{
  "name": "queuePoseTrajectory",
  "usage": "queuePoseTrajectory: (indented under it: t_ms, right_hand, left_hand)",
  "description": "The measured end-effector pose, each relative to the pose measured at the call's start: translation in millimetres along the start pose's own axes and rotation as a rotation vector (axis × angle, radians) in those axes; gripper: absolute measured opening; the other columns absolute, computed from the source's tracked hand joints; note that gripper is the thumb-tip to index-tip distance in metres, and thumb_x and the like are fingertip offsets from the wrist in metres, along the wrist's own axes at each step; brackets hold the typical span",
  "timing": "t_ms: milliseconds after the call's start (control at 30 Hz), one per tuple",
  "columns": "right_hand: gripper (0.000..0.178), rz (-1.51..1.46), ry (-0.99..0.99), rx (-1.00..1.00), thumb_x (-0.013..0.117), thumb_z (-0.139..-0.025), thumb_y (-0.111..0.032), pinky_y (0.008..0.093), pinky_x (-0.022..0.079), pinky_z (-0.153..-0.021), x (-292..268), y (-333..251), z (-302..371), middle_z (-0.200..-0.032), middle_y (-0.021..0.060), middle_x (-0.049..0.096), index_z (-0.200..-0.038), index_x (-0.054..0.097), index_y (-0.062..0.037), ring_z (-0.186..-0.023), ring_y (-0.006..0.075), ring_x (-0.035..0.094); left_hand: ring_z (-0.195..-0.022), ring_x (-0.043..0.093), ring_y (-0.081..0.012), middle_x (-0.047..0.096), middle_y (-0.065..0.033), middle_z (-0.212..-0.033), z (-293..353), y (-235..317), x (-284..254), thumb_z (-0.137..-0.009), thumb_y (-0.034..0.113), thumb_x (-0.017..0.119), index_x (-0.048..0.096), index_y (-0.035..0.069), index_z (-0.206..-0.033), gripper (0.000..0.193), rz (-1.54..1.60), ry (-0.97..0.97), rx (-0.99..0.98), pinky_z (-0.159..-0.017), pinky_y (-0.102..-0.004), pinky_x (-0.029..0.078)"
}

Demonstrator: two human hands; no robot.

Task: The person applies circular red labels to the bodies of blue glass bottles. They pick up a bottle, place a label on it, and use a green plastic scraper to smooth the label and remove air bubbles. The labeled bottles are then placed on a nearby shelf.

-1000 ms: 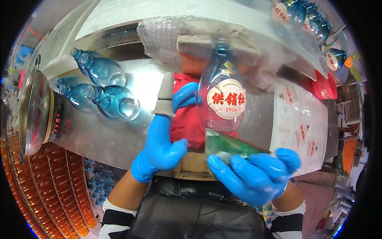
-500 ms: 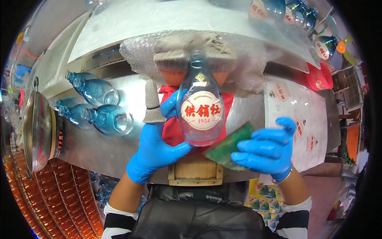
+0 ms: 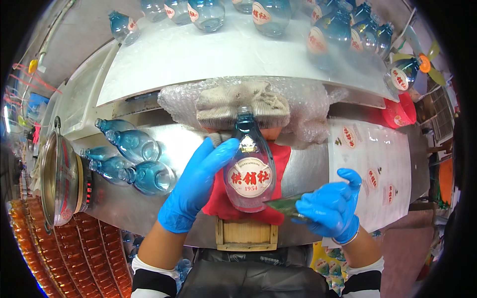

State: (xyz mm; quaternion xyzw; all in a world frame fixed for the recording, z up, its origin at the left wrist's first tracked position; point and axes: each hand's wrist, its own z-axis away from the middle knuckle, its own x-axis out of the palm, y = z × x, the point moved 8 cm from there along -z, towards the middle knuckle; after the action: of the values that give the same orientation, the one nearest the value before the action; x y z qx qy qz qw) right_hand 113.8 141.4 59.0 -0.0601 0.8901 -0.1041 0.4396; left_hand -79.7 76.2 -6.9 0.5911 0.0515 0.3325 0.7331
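Note:
A blue-to-clear glass bottle (image 3: 249, 169) with a round cream label (image 3: 250, 178) lies on a red cloth (image 3: 278, 171), its neck toward a rest wrapped in knitted cloth (image 3: 243, 102). My left hand (image 3: 196, 181), in a blue glove, lies along the bottle's left side with its fingers stretched toward the neck. A grey fabric finger sleeve (image 3: 216, 138) partly shows behind those fingers. In my gloved right hand (image 3: 330, 206) is a flat green scraper (image 3: 284, 205), seen nearly edge-on, with its tip by the bottle's lower right side.
Several blue bottles (image 3: 149, 176) lie at left, beside a metal pan (image 3: 52, 179) on a heater. Sheets of printed labels (image 3: 367, 174) are at right. Labelled bottles (image 3: 206, 15) stand on the white board behind. A wooden block (image 3: 247, 233) sits at the near edge.
My left hand has shifted from behind the bottle to its upper left side. The bottle appears lower in view. The green scraper has turned edge-on, and the view has tilted upward.

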Motion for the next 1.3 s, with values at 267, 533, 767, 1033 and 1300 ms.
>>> queuePoseTrajectory:
  t_ms: [267,533,767,1033,1300]
  right_hand:
    - [0.03,-0.209,-0.027,0.06,0.077,-0.06,-0.034,0.0442,0.031,-0.09,-0.3,-5.9,-45.2,-0.07,-0.0112,0.049,-0.087,0.068,-0.0311,-0.064,0.009,0.046]
    - [0.021,-0.27,-0.201,0.092,0.075,-0.066,-0.028,0.0386,0.033,-0.086,14.6,1.1,-98.8,-0.062,-0.001,0.047,-0.085,0.07,-0.0189,-0.06,0.0155,0.042]
    - [0.023,-0.279,0.025,0.206,0.074,-0.066,-0.012,0.0299,0.038,-0.065,27.8,55.5,-143.5,-0.072,0.0036,0.059,-0.087,0.068,-0.0075,-0.068,0.0186,0.049]
    - [0.018,-0.445,0.167,0.319,0.069,-0.075,-0.008,0.0243,0.043,-0.062,15.0,65.5,-136.9,-0.078,0.0039,0.061,-0.092,0.066,-0.0051,-0.066,0.0124,0.053]
    - [0.021,-1.353,-0.147,1.229,0.061,-0.086,-0.021,0.019,0.038,-0.054,78.0,59.8,-20.8,-0.071,-0.0018,0.052,-0.074,0.052,-0.0063,-0.062,0.0041,0.045]
  left_hand:
    - [-0.079,0.059,-0.0131,0.062,-0.0059,-0.086,-13.7,5.0,21.8,-0.081,0.023,0.064,0.061,0.001,-0.095,0.026,0.14,-0.057,-0.27,-0.073,-0.0254,0.048]
    - [-0.094,0.06,-0.0199,0.059,-0.0137,-0.107,-15.0,-4.0,20.5,-0.094,0.036,0.043,0.049,-0.001,-0.12,0.046,0.329,-0.175,-0.292,-0.085,-0.033,0.05]
    - [-0.112,0.05,-0.023,0.048,-0.0167,-0.125,1.3,-8.1,10.0,-0.097,0.035,0.03,0.036,-0.002,-0.13,0.05,0.355,-0.103,-0.082,-0.098,-0.0355,0.04]
    - [-0.125,0.034,-0.0251,0.034,-0.0182,-0.135,17.9,-12.2,0.8,-0.087,0.024,0.055,0.026,-0.004,-0.136,0.063,-0.152,-0.127,0.104,-0.104,-0.0363,0.027]
    - [-0.128,0.03,-0.0248,0.03,-0.0173,-0.139,16.6,-18.3,-0.7,-0.087,0.022,0.054,0.021,-0.002,-0.139,0.066,0.016,-0.142,0.111,-0.106,-0.0353,0.023]
